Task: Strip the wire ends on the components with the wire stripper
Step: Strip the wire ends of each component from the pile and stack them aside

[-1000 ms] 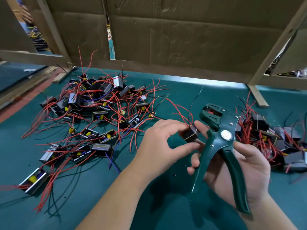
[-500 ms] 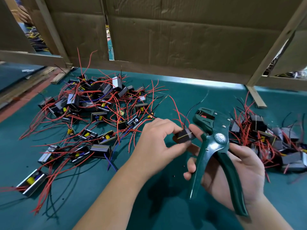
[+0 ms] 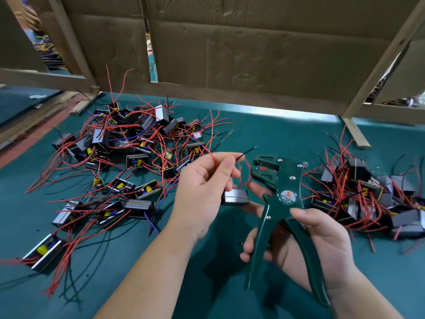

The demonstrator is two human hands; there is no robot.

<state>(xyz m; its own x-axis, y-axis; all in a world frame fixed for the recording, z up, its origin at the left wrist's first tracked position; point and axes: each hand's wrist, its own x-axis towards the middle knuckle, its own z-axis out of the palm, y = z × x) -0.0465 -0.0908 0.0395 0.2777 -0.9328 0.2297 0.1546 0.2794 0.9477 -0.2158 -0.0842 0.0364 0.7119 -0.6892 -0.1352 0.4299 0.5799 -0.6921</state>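
My left hand [image 3: 207,189] pinches a thin black wire [image 3: 245,153] between thumb and forefinger, its tip pointing up and right toward the stripper's jaws. The wire's small black component [image 3: 235,197] hangs just below that hand. My right hand [image 3: 317,247] grips both handles of the dark green wire stripper [image 3: 282,199]. The stripper's jaws [image 3: 264,168] face left and stand apart, a little right of the wire tip and not touching it.
A big heap of black components with red wires [image 3: 128,157] lies on the green table [image 3: 276,134] at the left. A smaller heap [image 3: 368,199] lies at the right. Cardboard walls on wooden frames [image 3: 253,54] close off the back.
My left hand let go of the component body and rose to pinch its black wire. The component now hangs lower, and the stripper's head has tilted toward the wire.
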